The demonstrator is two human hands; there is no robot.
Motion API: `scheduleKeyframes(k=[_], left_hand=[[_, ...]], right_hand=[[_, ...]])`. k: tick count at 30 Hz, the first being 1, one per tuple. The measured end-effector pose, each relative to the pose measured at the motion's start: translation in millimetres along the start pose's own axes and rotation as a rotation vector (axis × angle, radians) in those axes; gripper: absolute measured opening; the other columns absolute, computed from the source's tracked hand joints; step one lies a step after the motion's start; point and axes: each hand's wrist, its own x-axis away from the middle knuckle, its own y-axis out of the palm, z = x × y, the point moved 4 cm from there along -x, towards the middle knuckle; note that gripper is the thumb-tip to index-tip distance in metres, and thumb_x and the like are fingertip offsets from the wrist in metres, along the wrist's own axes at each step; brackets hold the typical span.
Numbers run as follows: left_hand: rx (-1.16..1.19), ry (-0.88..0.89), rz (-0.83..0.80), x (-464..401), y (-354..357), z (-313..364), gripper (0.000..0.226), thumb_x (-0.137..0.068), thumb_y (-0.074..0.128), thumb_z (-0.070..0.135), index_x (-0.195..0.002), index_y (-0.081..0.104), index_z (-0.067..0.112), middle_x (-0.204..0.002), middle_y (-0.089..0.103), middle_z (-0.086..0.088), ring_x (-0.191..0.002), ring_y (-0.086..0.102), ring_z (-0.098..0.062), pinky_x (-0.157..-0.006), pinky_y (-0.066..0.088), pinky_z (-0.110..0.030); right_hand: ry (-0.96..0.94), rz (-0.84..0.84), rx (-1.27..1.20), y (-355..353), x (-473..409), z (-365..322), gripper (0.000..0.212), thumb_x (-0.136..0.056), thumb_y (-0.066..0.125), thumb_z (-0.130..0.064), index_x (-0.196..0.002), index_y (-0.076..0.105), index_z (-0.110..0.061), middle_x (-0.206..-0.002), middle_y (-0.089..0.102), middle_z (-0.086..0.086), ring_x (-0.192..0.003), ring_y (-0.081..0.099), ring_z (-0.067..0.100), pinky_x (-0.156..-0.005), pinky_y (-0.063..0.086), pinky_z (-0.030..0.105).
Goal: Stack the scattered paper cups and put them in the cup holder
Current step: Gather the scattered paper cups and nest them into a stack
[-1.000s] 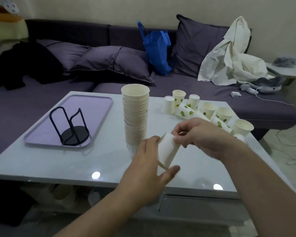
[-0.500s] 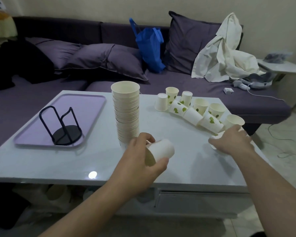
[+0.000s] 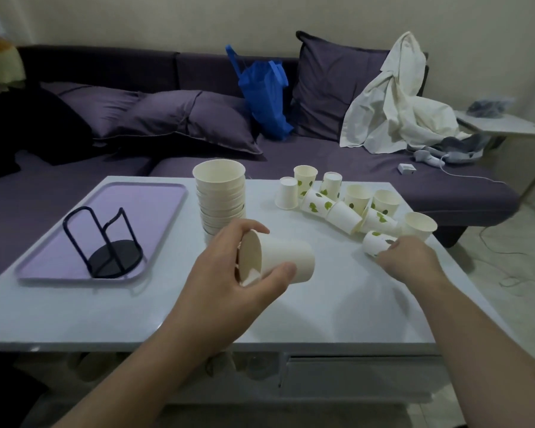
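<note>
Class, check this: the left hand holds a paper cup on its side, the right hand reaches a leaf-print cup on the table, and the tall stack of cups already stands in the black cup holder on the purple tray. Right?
One error. The head view shows the tall stack of cups standing on the bare table, beside the purple tray; the black cup holder is empty. The left hand holding a paper cup and the right hand at the leaf-print cup are correct.

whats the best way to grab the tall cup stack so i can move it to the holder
Grip the tall cup stack low on its side wall, near the base, fingers wrapped round it, probably coming from its right side where the table is bare. It stands upright and many cups high, so a high grip may lift off only the top ones. The holder stands left.
</note>
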Motion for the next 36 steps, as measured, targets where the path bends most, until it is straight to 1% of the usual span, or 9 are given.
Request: scheduleKeyframes(k=[5, 10, 12, 15, 19, 25, 29, 33, 36], left_hand=[[0.015, -0.005, -0.003, 1.6, -3.9, 3.2, 0.064, -0.072, 0.078, 0.071, -0.125, 0.046, 0.054, -0.115, 0.055, 0.028, -0.103, 0.065, -0.011, -0.076, 0.062, -0.021], [0.099, 0.063, 0.12, -10.4, -27.8, 29.2, 0.073, -0.061, 0.078, 0.069, -0.124, 0.047, 0.046, -0.114, 0.063, 0.021, -0.102, 0.069, -0.006, -0.081, 0.064, -0.028], [0.084, 0.153, 0.197, -20.3, -44.5, 44.4, 0.069, -0.07, 0.079, 0.065, -0.126, 0.05, 0.038, -0.116, 0.065, 0.017, -0.101, 0.07, -0.007, -0.081, 0.064, -0.028], [0.002, 0.295, 0.349, -37.9, -74.1, 59.3, 0.062, -0.086, 0.08, 0.05, -0.137, 0.052, 0.029, -0.126, 0.064, 0.009, -0.109, 0.069, -0.012, -0.082, 0.064, -0.033], [-0.057, 0.322, 0.499, -59.7, -99.9, 44.6, 0.066, -0.09, 0.08, 0.039, -0.149, 0.052, 0.028, -0.141, 0.057, 0.005, -0.122, 0.061, -0.013, -0.096, 0.06, -0.042], [-0.114, 0.169, 0.314, -74.0, -86.9, 5.8, 0.066, -0.089, 0.081, 0.037, -0.148, 0.052, 0.035, -0.142, 0.059, 0.009, -0.122, 0.062, -0.013, -0.104, 0.055, -0.037], [-0.114, 0.068, 0.214, -78.3, -76.9, -4.7, 0.058, -0.089, 0.082, 0.039, -0.139, 0.054, 0.036, -0.135, 0.059, 0.019, -0.121, 0.058, 0.0, -0.106, 0.051, -0.03], [-0.061, -0.009, 0.178, -81.3, -71.5, -14.4, 0.087, -0.084, 0.085, 0.04, -0.155, 0.035, 0.034, -0.138, 0.054, 0.023, -0.121, 0.057, 0.003, -0.098, 0.049, -0.021], [-0.033, -0.043, 0.167, -81.6, -67.5, -19.3, 0.073, -0.084, 0.085, 0.038, -0.145, 0.045, 0.035, -0.126, 0.06, 0.026, -0.119, 0.062, -0.001, -0.097, 0.054, -0.026]], right_hand=[[0.081, 0.024, -0.311, -8.5, 0.5, 4.4, 0.029, -0.082, 0.075, -0.017, -0.103, 0.07, 0.002, -0.092, 0.07, 0.015, -0.079, 0.061, 0.028, -0.061, 0.043, 0.032], [-0.096, 0.083, -0.385, -18.5, 17.2, -22.1, 0.014, -0.083, 0.066, -0.011, -0.07, 0.064, -0.005, -0.07, 0.06, 0.009, -0.069, 0.053, 0.028, -0.055, 0.037, 0.031], [-0.2, 0.086, -0.392, -19.2, 26.1, -38.7, 0.007, -0.085, 0.065, -0.009, -0.08, 0.069, -0.011, -0.078, 0.065, 0.003, -0.077, 0.058, 0.026, -0.058, 0.042, 0.03], [-0.356, 0.098, -0.443, -17.8, 38.9, -59.9, 0.017, -0.091, 0.064, -0.005, -0.101, 0.069, -0.018, -0.097, 0.066, -0.004, -0.089, 0.06, 0.021, -0.066, 0.044, 0.031], [-0.506, 0.155, -0.495, -18.3, 50.9, -79.8, 0.024, -0.097, 0.06, -0.005, -0.112, 0.063, -0.023, -0.096, 0.063, -0.012, -0.085, 0.061, 0.015, -0.069, 0.045, 0.028], [-0.585, 0.197, -0.59, -18.3, 62.9, -100.8, 0.035, -0.096, 0.059, -0.004, -0.125, 0.054, -0.023, -0.096, 0.068, -0.009, -0.084, 0.062, 0.002, -0.062, 0.043, 0.021], [-0.663, 0.284, -0.637, -29.5, 73.4, -123.0, 0.032, -0.096, 0.06, -0.002, -0.119, 0.06, -0.023, -0.094, 0.067, -0.017, -0.085, 0.064, 0.005, -0.075, 0.047, 0.009], [-0.907, 0.387, -0.753, -60.5, 102.4, -159.6, 0.028, -0.097, 0.062, -0.002, -0.116, 0.062, -0.023, -0.104, 0.069, -0.014, -0.101, 0.069, 0.004, -0.09, 0.058, 0.026], [-1.131, 0.457, -0.817, -80.4, 129.3, -186.9, 0.022, -0.098, 0.062, -0.001, -0.119, 0.063, -0.005, -0.113, 0.071, 0.001, -0.105, 0.071, 0.014, -0.09, 0.06, 0.032]])
